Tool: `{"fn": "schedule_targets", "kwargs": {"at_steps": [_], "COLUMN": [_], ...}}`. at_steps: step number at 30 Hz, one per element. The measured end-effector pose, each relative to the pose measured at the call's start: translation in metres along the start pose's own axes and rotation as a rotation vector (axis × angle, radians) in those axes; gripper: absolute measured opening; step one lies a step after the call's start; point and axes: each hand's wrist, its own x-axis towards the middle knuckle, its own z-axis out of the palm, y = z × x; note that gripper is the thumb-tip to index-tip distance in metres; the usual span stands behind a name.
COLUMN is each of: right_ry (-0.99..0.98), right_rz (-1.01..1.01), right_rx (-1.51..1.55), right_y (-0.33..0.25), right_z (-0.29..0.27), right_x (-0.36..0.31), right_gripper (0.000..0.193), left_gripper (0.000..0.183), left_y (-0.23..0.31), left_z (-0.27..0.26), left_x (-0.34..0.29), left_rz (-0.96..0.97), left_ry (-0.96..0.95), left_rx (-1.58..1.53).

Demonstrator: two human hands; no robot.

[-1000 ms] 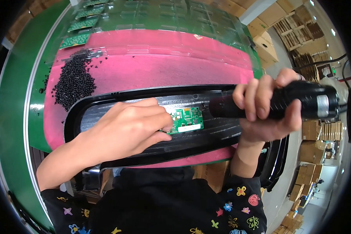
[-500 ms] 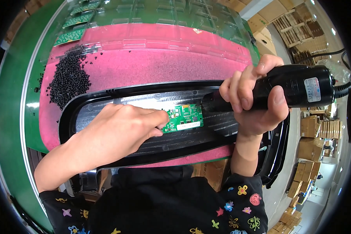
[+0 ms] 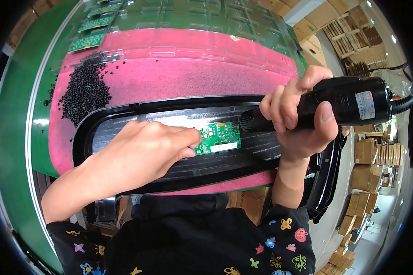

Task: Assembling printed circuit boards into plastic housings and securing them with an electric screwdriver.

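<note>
A long black plastic shell lies hollow side up before me, with a small green circuit board at its middle. My left hand reaches in from the left. Its thumb and forefinger are closed on the board's left end and hide that edge. In my right hand is a black electric screwdriver, held on its side. Its ribbed nose points left, close to the board's right end; whether they touch I cannot tell. A cable leaves its back end.
Several small black screws lie heaped on the pink mat at the left. Clear plastic trays stretch across the back, with green circuit boards at their left. Another black shell is at the right. Cardboard boxes stand beyond.
The bench, shell and screw heap sit slightly farther right in the picture. Both hands keep nearly the same pose on the board and the screwdriver.
</note>
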Motion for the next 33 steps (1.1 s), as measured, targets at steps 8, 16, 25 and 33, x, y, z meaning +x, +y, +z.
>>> {"fn": "schedule_targets", "kwargs": {"at_steps": [8,16,25,33], "right_ry": [-0.041,-0.051,-0.001,-0.006], "right_rz": [0.001,0.023,-0.021,-0.033], "right_rx": [0.009,-0.039,0.036,0.106], "right_y": [0.002,0.004,0.012,-0.002], "right_z": [-0.001,0.004,0.006,0.012], "right_x": [0.000,-0.001,0.001,-0.006], "right_gripper": [0.041,0.037,0.031,0.038], "left_gripper": [0.013,0.011,0.016,0.014], "left_y": [0.001,0.005,0.008,0.003], "left_z": [0.000,-0.003,-0.003,-0.001], "left_x": [0.001,0.001,0.002,0.003], "left_rz": [-0.021,-0.034,-0.088,-0.020], "left_ry": [-0.015,-0.023,-0.074,-0.040], "left_rx": [-0.003,0.025,0.127,0.145]}}
